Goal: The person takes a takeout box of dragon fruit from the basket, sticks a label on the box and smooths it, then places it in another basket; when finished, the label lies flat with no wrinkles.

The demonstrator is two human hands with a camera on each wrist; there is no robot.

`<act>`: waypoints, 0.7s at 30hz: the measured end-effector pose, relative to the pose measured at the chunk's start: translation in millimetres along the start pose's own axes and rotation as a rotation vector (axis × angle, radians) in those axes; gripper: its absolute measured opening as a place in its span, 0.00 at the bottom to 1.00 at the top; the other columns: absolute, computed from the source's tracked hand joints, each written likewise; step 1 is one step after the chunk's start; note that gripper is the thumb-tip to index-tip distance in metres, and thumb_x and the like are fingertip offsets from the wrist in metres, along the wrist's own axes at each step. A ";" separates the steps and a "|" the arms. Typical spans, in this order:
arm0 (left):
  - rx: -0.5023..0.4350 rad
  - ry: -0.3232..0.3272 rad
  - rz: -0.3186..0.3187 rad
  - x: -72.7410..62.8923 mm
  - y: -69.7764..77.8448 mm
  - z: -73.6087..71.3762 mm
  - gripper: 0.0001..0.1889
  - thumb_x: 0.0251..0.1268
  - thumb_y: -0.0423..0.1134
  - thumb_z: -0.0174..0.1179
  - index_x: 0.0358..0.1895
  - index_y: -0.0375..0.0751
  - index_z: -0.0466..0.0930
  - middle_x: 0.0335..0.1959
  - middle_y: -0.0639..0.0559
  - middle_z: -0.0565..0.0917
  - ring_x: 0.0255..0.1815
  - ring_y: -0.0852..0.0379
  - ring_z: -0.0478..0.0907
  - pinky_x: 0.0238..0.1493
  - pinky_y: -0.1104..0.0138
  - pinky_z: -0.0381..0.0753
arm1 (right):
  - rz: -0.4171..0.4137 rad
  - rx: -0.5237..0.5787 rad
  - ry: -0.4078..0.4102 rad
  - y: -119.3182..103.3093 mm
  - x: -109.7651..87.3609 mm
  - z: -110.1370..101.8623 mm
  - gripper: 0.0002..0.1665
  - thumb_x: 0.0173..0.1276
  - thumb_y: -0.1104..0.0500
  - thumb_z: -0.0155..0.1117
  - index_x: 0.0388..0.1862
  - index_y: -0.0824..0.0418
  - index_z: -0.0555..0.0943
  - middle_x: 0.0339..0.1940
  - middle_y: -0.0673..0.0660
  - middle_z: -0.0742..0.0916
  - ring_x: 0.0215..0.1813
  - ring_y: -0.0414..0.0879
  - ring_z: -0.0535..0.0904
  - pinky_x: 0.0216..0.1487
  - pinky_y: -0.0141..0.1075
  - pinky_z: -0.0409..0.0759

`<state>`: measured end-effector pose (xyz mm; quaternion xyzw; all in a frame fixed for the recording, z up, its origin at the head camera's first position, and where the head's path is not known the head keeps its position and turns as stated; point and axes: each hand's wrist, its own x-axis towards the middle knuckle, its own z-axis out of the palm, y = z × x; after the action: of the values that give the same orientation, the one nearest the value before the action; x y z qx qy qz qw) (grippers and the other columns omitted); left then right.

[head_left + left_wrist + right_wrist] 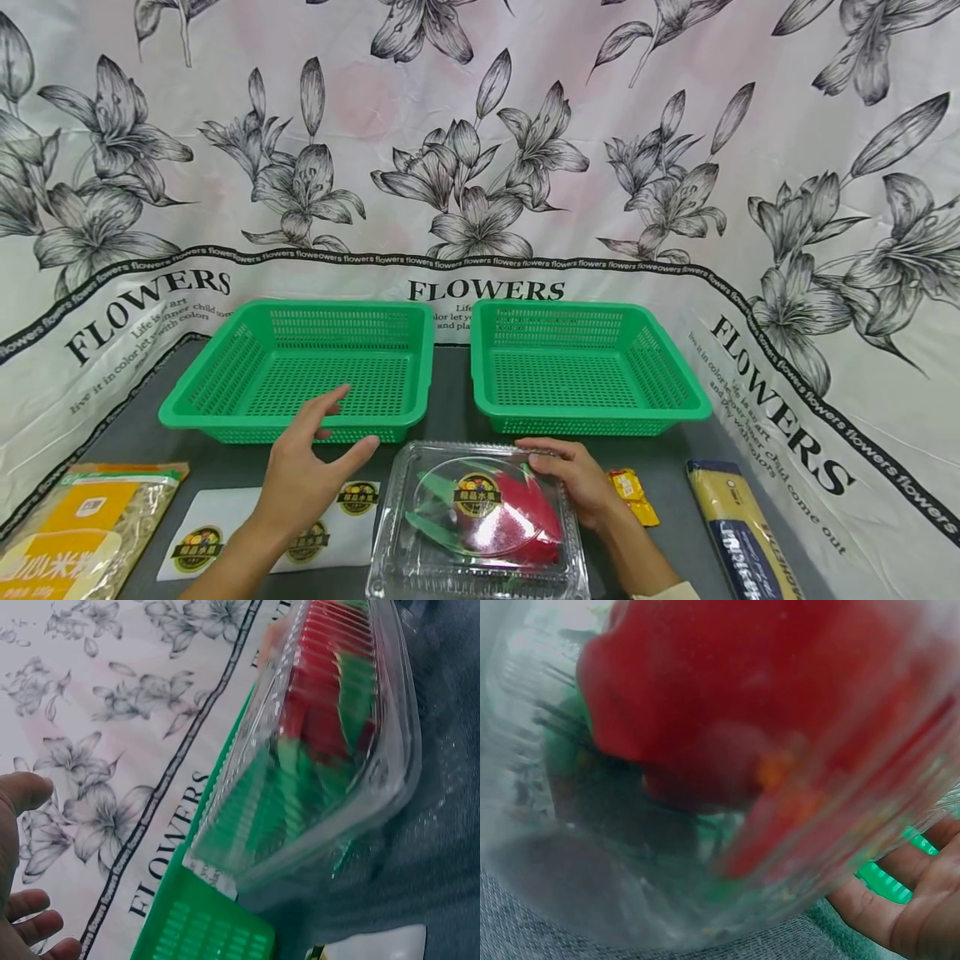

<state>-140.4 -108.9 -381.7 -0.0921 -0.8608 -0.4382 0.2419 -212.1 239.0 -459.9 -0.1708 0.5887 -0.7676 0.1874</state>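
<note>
A clear plastic clamshell box [386,533] with a red and green dragon fruit [525,517] inside is at the front middle in the head view. A round black and gold sticker [477,495] is on its lid. My right hand [581,483] grips the box at its far right corner, thumb on the lid's edge. Left of the box, my left hand [307,467] is raised with fingers spread, holding nothing, above a white sheet of round stickers [247,504]. The left wrist view shows the box [247,825] apart from that hand.
Two green plastic baskets [168,408] [701,408] stand side by side at the back. A bag of rice noodles [90,533] lies at the left. Toward the right are a small yellow and red packet [633,497] and a long blue and gold package [738,533].
</note>
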 end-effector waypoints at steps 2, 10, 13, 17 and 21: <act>0.018 0.011 0.002 -0.4 -1.8 -3.2 0.36 0.57 0.43 0.71 0.70 0.48 0.67 0.62 0.45 0.72 0.45 0.45 0.75 0.36 0.53 0.75 | -0.001 0.001 -0.001 -0.1 -0.2 -0.3 0.17 0.70 0.65 0.58 0.54 0.57 0.85 0.48 0.60 0.85 0.40 0.48 0.84 0.39 0.42 0.83; 0.074 0.044 -0.029 -0.3 -9.8 -17.9 0.36 0.58 0.43 0.70 0.71 0.46 0.66 0.65 0.43 0.69 0.47 0.39 0.75 0.38 0.46 0.76 | 0.008 -0.007 0.006 -2.2 -2.0 -0.4 0.17 0.70 0.65 0.58 0.54 0.57 0.85 0.48 0.60 0.85 0.39 0.49 0.84 0.39 0.43 0.83; 0.099 0.056 -0.042 -0.2 -13.1 -23.7 0.37 0.59 0.44 0.70 0.71 0.45 0.66 0.64 0.41 0.69 0.47 0.38 0.74 0.37 0.45 0.76 | 0.010 -0.011 0.005 -2.4 -2.2 -0.4 0.17 0.70 0.65 0.58 0.55 0.58 0.84 0.48 0.60 0.85 0.40 0.49 0.84 0.40 0.43 0.83; 0.130 0.083 -0.048 0.3 -18.4 -32.0 0.37 0.59 0.44 0.69 0.71 0.44 0.65 0.64 0.39 0.69 0.46 0.38 0.74 0.36 0.45 0.74 | 0.013 -0.006 -0.001 -2.4 -2.1 0.2 0.17 0.70 0.65 0.57 0.54 0.57 0.84 0.48 0.60 0.85 0.40 0.49 0.84 0.40 0.43 0.83; 0.142 0.110 -0.051 1.1 -24.3 -40.4 0.37 0.59 0.43 0.69 0.71 0.42 0.65 0.65 0.37 0.68 0.47 0.35 0.73 0.38 0.43 0.73 | 0.017 -0.001 -0.001 -2.2 -1.3 0.8 0.16 0.71 0.64 0.57 0.54 0.55 0.85 0.48 0.60 0.85 0.40 0.49 0.84 0.39 0.43 0.83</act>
<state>-136.8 -155.9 -378.2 -0.0283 -0.8771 -0.3865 0.2836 -210.8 239.5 -457.7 -0.1664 0.5903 -0.7656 0.1942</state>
